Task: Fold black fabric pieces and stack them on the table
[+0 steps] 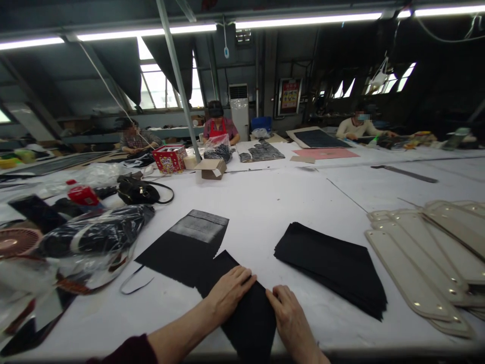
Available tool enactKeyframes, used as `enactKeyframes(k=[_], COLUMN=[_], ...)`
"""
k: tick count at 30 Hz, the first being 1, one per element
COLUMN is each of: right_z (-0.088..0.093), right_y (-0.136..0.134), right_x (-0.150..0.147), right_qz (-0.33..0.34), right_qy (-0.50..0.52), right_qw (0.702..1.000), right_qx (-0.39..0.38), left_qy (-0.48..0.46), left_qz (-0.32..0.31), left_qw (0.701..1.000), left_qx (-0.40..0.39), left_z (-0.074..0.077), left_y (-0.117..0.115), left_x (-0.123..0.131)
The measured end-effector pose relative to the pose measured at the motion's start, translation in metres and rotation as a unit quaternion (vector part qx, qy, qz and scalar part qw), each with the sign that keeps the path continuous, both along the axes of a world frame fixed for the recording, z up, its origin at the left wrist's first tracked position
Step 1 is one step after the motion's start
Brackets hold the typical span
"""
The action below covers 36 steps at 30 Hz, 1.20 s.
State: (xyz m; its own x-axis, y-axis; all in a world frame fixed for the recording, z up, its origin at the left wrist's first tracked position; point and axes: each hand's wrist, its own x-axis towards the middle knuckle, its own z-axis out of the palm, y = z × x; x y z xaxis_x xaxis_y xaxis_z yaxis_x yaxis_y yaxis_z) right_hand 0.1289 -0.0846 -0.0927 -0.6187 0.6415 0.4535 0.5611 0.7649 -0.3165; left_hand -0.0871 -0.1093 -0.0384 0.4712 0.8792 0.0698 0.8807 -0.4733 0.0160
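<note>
A black fabric piece (pixel 252 326) lies in front of me near the table's front edge, its upper edge straight and slanting. Across it rests my left hand (pixel 232 292), fingers stretched out and flat on the cloth. At its right edge, my right hand (pixel 288 314) has curled fingers, with the thumb and forefinger closed on the cloth border. Beyond them is another black fabric piece (pixel 172 253) with a greyish-white band (pixel 199 226) along its far end, partly overlapped by the piece under my hands. To the right sits a neat stack of black fabric pieces (pixel 329 268).
Several beige panels with metal studs (pixel 417 273) lie fanned at the right. Plastic-wrapped dark goods (pixel 102 230), a black bag (pixel 138 191) and a pink fan (pixel 18 241) crowd the left. A cardboard box (pixel 212 169) stands farther back. Three people work across the white table (pixel 265 197).
</note>
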Motion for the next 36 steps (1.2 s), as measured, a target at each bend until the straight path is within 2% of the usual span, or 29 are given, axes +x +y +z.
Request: enactKeyframes(k=[4,9,14,18,23,27,32,36], right_z=[0.000,0.003,0.003,0.000,-0.002,0.000,-0.004,-0.014], right_y=[-0.002,-0.006,-0.009,-0.014,-0.020,-0.021,-0.024,-0.017], right_x=[0.006,0.011,0.014,0.019,0.031,0.039,0.036,0.038], right_qz=[0.002,-0.001,-0.006,-0.019,-0.042,-0.029,-0.058,-0.062], right_qy=[-0.003,0.001,0.003,0.005,0.004,-0.003,0.027,0.029], right_qw=[1.000,1.000,1.000,0.999,0.998,0.999,0.998,0.997], right_qx=[0.009,0.008,0.014,0.033,0.037,0.028,0.017,-0.018], left_qy=[0.006,0.038,0.037,0.041,0.051,0.022,0.002,-0.031], left_qz=[0.016,0.020,-0.015,0.001,-0.004,-0.017,0.092,0.094], left_qw=[0.999,0.999,0.999,0.999,0.998,0.998,0.994,0.992], left_qx=[-0.031,0.000,-0.007,-0.035,-0.028,-0.049,-0.062,-0.076], left_z=[0.003,-0.001,0.002,0.004,0.005,0.007,0.013,0.023], left_y=[-0.002,-0.006,-0.006,-0.009,-0.013,-0.008,0.010,0.025], left_x=[0.009,0.016,0.024,0.031,0.037,0.019,-0.028,-0.040])
